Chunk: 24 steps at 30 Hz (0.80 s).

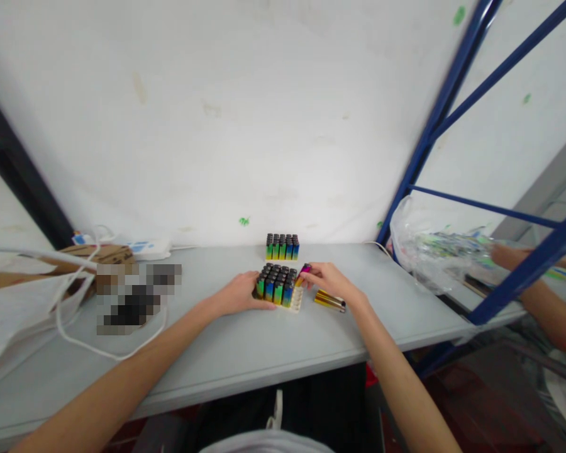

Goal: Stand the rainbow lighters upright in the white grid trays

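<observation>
both arms reach forward, left hand point(239, 293) flat and palm down, right hand point(327, 279) fingers pinched.

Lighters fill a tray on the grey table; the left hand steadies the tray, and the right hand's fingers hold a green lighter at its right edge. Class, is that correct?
Not quite. In the head view the lighter in the right hand is pink-purple, not green. The left hand does steady the tray on the grey table.

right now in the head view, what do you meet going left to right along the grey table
brown cardboard box → white power strip → left hand → tray of colourful lighters → right hand pinching a pink lighter → clear plastic bag
</observation>
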Tool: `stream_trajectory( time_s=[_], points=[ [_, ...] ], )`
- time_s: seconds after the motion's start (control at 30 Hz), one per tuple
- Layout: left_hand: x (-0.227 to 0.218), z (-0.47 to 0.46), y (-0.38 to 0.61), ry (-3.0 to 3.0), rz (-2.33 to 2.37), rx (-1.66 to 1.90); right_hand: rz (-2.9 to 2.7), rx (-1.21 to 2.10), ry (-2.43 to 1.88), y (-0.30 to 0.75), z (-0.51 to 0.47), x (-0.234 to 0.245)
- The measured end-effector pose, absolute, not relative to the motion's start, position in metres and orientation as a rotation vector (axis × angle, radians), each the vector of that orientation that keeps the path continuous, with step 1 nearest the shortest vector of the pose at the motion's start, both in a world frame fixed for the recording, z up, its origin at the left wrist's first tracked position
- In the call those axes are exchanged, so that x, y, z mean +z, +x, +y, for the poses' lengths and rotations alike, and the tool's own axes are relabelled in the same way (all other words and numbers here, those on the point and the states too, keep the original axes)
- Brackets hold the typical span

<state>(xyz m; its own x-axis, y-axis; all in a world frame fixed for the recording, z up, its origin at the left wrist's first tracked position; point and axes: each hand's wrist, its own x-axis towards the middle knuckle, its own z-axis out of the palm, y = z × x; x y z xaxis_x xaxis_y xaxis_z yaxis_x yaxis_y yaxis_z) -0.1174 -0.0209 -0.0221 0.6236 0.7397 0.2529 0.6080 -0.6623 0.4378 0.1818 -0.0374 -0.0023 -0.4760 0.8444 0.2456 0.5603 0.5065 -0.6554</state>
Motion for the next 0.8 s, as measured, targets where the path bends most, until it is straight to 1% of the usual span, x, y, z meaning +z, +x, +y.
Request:
stream_trajectory(
  time_s=[0.2, 0.37, 0.57, 0.7, 0.8],
  points=[
    [-0.020, -0.022, -0.117, 2.540, 1.094, 0.570, -2.287, 0.437, -1.154, 0.182, -0.039, 0.006],
    [-0.021, -0.022, -0.116, 2.516, 1.089, 0.582, -2.213, 0.553, -1.123, 0.184, -0.044, 0.014],
    [-0.027, -0.017, -0.116, 2.529, 1.106, 0.608, -2.270, 0.430, -1.167, 0.181, -0.046, 0.006],
    [-0.027, -0.017, -0.117, 2.551, 1.077, 0.606, -2.241, 0.565, -1.115, 0.181, -0.043, -0.001],
    [-0.025, -0.019, -0.117, 2.548, 1.084, 0.610, -2.222, 0.595, -1.090, 0.180, -0.042, -0.003]
  ],
)
